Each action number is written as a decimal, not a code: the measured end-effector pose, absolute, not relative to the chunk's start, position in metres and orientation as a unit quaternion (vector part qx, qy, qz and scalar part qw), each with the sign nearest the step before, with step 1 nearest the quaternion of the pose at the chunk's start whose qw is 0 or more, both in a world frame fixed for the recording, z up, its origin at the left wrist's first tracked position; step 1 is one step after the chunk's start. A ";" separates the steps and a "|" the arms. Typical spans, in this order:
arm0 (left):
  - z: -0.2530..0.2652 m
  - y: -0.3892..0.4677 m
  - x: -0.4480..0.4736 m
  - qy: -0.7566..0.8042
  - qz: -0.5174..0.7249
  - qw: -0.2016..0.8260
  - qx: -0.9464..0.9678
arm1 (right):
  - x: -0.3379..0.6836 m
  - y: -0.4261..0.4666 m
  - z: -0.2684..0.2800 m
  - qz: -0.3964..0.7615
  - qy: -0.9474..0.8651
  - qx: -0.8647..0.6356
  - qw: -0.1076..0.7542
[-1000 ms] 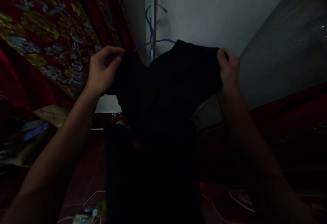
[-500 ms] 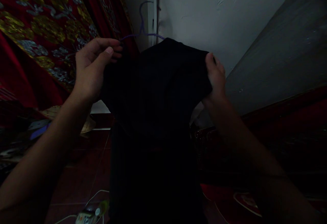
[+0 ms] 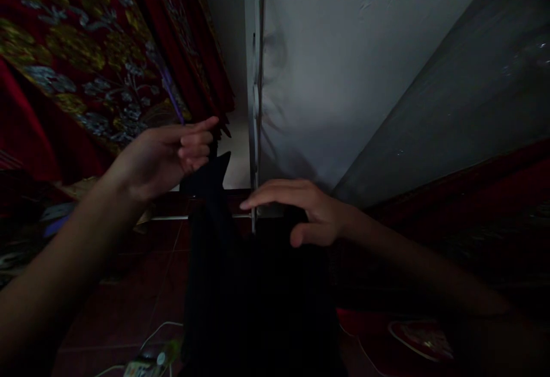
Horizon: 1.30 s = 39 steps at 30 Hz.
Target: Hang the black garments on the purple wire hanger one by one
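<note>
The room is dimly lit; a pale wall (image 3: pixel 326 79) is seen from 12 to 2 o'clock, with a narrow upright strip (image 3: pixel 253 67) just left of 12. At 10 o'clock a red cloth (image 3: pixel 86 50), patterned in gold and silver, is hung in folds. Dark red floor tiles (image 3: pixel 137 285) are noted at 8 o'clock; a white cord (image 3: pixel 161 326) is laid on them at 7, near a small pale object (image 3: pixel 140 368) partly cut off by the frame edge. A red fabric (image 3: pixel 421 337) with a pale-edged motif is spread at 4 o'clock. At 9 o'clock the left hand (image 3: pixel 174 156) is raised, its fingers curled in narrow on a dark garment (image 3: pixel 208 185), the index less bent than the rest. Above that hand, toward 10 o'clock, a purple hanger (image 3: pixel 172 93) is partly seen, blurred; whether it is also gripped cannot be told. The garment is suspended just beside the left fingers, toward centre, a pointed corner stuck out to the right; its lower part is lost in a black area at 6 o'clock. Just off centre toward 4 o'clock, the right hand (image 3: pixel 307 211) is held with fingers extended and thumb spread wide; contact with the dark cloth behind cannot be judged.
</note>
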<state>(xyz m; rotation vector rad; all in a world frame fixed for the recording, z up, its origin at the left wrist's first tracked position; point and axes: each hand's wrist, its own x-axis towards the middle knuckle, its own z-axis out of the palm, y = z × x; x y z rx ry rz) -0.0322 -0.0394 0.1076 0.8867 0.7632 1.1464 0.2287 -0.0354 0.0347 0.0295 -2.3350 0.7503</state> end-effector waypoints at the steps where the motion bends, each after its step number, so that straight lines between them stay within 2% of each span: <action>1: 0.105 -0.046 -0.034 0.341 0.462 0.701 0.423 | 0.232 -0.032 0.036 0.285 -0.891 -0.018 0.353; 4: 0.099 -0.062 -0.044 0.381 0.293 0.701 0.527 | 0.241 -0.009 0.036 0.229 -0.853 -0.154 0.444; 7: 0.099 -0.068 -0.052 0.457 0.224 0.608 0.610 | 0.248 0.025 0.026 0.169 -0.819 -0.249 0.488; 9: 0.102 -0.063 -0.056 0.497 0.243 0.523 0.648 | 0.251 0.043 0.015 0.198 -0.822 -0.273 0.458; 11: 0.105 -0.052 -0.057 0.518 0.282 0.431 0.682 | 0.254 0.052 0.006 0.290 -0.817 -0.287 0.407; 13: 0.104 -0.037 -0.059 0.514 0.341 0.327 0.715 | 0.257 0.054 0.001 0.378 -0.780 -0.301 0.397; 15: 0.100 -0.021 -0.060 0.496 0.402 0.211 0.740 | 0.262 0.055 0.001 0.411 -0.724 -0.315 0.456; 20: 0.085 -0.009 -0.065 0.443 0.478 -0.091 0.753 | 0.297 0.075 0.014 0.355 -0.588 -0.341 0.642; 22: 0.077 -0.014 -0.066 0.411 0.495 -0.200 0.739 | 0.314 0.086 0.019 0.340 -0.547 -0.340 0.685; 24: 0.067 -0.017 -0.063 0.387 0.473 -0.258 0.749 | 0.322 0.093 0.026 0.333 -0.526 -0.337 0.706; 26: 0.054 -0.016 -0.055 0.393 0.387 -0.218 0.805 | 0.320 0.098 0.034 0.339 -0.529 -0.339 0.700; 28: 0.041 -0.009 -0.043 0.423 0.276 -0.127 0.854 | 0.311 0.100 0.041 0.360 -0.543 -0.340 0.678; 32: 0.009 0.010 -0.022 0.506 0.128 -0.022 0.853 | 0.299 0.094 0.044 0.403 -0.556 -0.338 0.644; 37: -0.028 0.011 -0.015 0.495 0.126 0.068 0.857 | 0.319 0.087 0.023 0.418 -0.562 -0.387 0.599; 39: -0.039 0.004 -0.013 0.482 0.153 0.089 0.858 | 0.324 0.086 0.018 0.354 -0.576 -0.411 0.611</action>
